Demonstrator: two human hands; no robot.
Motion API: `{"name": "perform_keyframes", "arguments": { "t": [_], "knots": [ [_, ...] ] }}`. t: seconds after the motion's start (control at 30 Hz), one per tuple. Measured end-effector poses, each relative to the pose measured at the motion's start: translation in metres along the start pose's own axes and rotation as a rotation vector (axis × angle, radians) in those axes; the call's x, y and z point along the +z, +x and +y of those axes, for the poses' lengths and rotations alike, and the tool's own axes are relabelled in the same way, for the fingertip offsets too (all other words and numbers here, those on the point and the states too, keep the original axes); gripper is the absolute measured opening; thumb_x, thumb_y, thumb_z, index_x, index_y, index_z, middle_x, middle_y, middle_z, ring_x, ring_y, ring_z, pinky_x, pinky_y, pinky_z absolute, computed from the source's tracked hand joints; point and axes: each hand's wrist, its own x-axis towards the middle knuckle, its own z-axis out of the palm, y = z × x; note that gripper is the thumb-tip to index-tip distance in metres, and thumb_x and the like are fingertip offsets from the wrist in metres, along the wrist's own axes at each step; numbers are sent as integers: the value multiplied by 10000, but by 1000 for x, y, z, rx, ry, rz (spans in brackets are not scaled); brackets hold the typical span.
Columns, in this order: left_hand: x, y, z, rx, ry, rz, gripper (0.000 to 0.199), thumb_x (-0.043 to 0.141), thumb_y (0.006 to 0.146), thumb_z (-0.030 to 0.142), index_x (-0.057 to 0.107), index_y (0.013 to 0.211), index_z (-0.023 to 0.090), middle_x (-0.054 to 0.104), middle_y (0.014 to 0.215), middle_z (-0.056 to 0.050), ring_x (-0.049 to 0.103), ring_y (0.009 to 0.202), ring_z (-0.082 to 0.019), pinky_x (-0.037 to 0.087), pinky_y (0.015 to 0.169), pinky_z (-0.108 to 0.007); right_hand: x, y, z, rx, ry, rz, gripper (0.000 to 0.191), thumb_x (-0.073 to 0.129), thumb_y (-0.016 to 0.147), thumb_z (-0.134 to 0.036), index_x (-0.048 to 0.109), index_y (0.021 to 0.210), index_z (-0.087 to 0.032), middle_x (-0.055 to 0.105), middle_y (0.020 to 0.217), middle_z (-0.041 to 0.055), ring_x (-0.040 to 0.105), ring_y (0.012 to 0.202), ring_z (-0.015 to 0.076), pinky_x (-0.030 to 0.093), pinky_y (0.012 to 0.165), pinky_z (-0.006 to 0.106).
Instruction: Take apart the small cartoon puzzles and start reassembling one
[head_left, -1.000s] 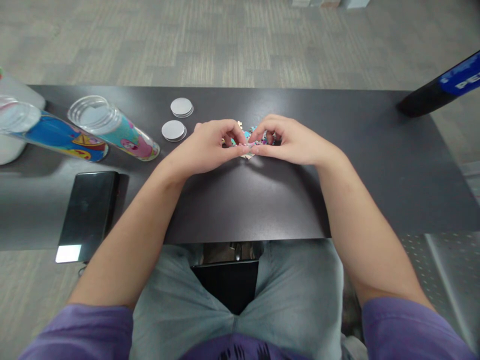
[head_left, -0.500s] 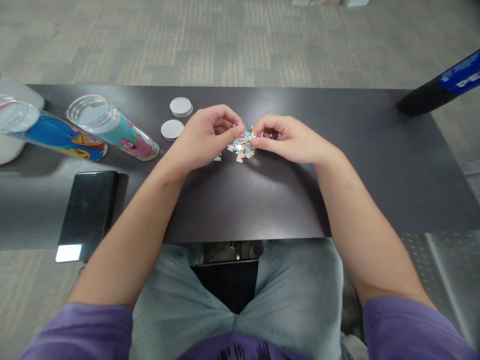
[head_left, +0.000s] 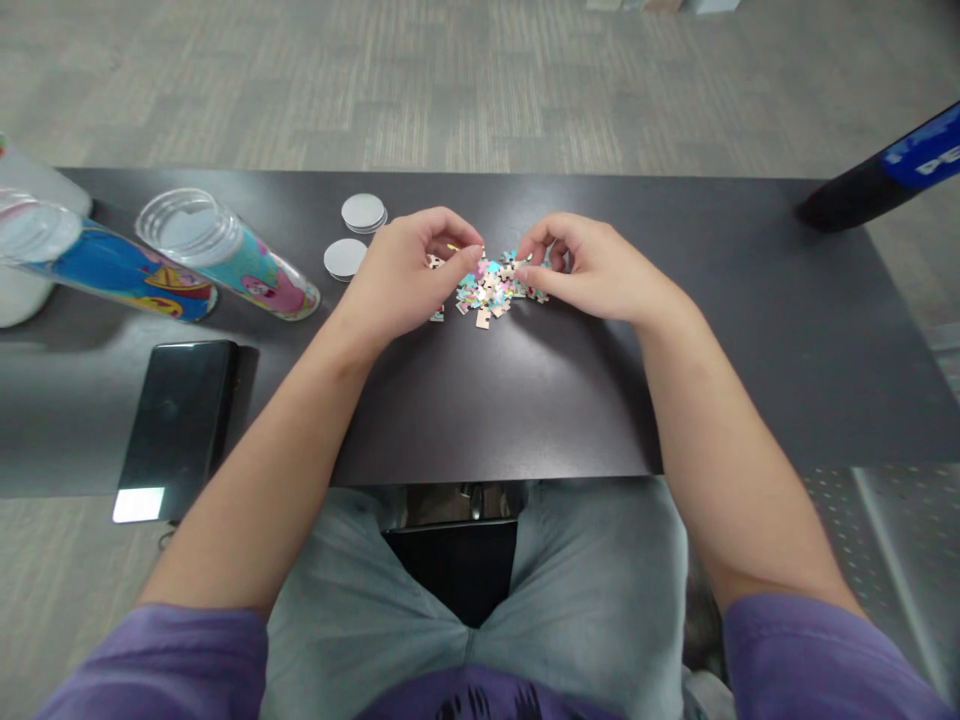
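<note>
A small heap of colourful jigsaw puzzle pieces point(head_left: 491, 288) lies on the dark table, pink, light blue, white and tan among them. My left hand point(head_left: 412, 272) is at the heap's left side, thumb and forefinger pinched on a small puzzle piece that mostly hides behind the fingertips. A yellow bit shows behind those fingers. On the right side, my right hand point(head_left: 592, 265) has thumb and fingers curled at the edge of the heap, around a puzzle piece at the fingertips. Some pieces are partly covered by both hands.
White round lids point(head_left: 346, 258) lie left of my left hand, with more discs point(head_left: 363, 212) stacked behind. Farther left are two clear picture tubes, one teal and pink point(head_left: 262, 275), one blue point(head_left: 127, 270). A black phone-like device point(head_left: 176, 420) overhangs the front edge. A dark bottle point(head_left: 862, 190) stands far right.
My right hand has moved a little right and away from me, widening the gap between the hands. More of the heap shows, and it looks more spread out. My left hand has shifted slightly.
</note>
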Motion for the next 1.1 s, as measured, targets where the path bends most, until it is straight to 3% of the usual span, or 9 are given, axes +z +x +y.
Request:
{"name": "perform_keyframes", "arguments": {
  "t": [0.2, 0.33, 0.47, 0.57, 0.63, 0.73, 0.8, 0.97, 1.1],
  "knots": [
    [1, -2, -5, 134, 311, -58, 281, 980, 1039, 435, 902, 1276, 308, 859, 1416, -106, 776, 1371, -408, 580, 1332, -630, -4, -4, 5, -14, -115, -46, 557, 1097, 926, -658, 885, 1320, -326, 790, 1425, 133, 747, 1306, 428, 656, 1215, 624],
    [11, -8, -3, 134, 376, -180, 555, 1044, 1014, 486, 867, 1512, 315, 781, 1695, -147, 690, 1563, -477, 510, 1381, -664, 2, -3, 4, -40, -177, -117, 596, 1061, 957, -699, 915, 1413, -345, 735, 1555, 164, 673, 1566, 536, 522, 1433, 730],
    [17, -9, 0, 127, 384, -208, 490, 994, 1066, 435, 869, 1529, 329, 784, 1729, -143, 679, 1590, -482, 496, 1392, -667, 0, 0, 6, -49, -145, -143, 478, 933, 1043, -660, 933, 1382, -323, 762, 1509, 175, 741, 1427, 506, 592, 1355, 728],
    [14, -7, 0, 154, 348, -209, 364, 908, 1135, 411, 886, 1490, 332, 835, 1634, -126, 734, 1535, -444, 506, 1413, -647, -7, -2, 10, -41, -151, -118, 559, 920, 1040, -688, 920, 1458, -316, 784, 1532, 187, 757, 1381, 512, 616, 1320, 751],
    [11, -6, -4, 148, 362, -205, 597, 961, 1115, 528, 832, 1652, 301, 778, 1772, -176, 687, 1667, -488, 475, 1473, -667, -11, -5, 13, -22, -204, -103, 783, 968, 989, -781, 865, 1621, -331, 758, 1662, 199, 714, 1507, 568, 558, 1396, 800],
    [8, -10, -13, 82, 423, -225, 1302, 1084, 949, 807, 563, 1962, 179, 477, 2068, -319, 396, 1944, -618, 320, 1595, -741, -10, -10, 17, 36, -302, -148, 1296, 1024, 842, -990, 673, 1897, -325, 607, 1918, 233, 532, 1765, 676, 401, 1509, 889],
    [10, -13, -18, 49, 455, -262, 1502, 1054, 925, 911, 424, 2035, 120, 315, 2138, -358, 237, 2013, -640, 209, 1637, -763, -4, -11, 19, 46, -336, -215, 1537, 996, 794, -1092, 536, 2002, -262, 474, 2034, 282, 389, 1876, 716, 295, 1538, 940],
    [26, -7, -18, 115, 353, -305, 1352, 909, 1081, 838, 381, 2028, 31, 323, 2133, -367, 231, 2046, -547, 147, 1678, -678, 10, -7, 21, -42, -260, -290, 1694, 960, 750, -1178, 428, 2061, -247, 368, 2109, 307, 297, 1940, 702, 217, 1559, 949],
    [39, 5, -16, 119, -107, -223, 858, 531, 1315, 737, 439, 1988, 214, 398, 2147, -230, 345, 2038, -345, 338, 1640, -568, 20, -5, 17, -59, -219, -238, 1739, 839, 731, -1285, 442, 2061, -238, 389, 2108, 303, 333, 1947, 657, 255, 1584, 889]
  ]
}}
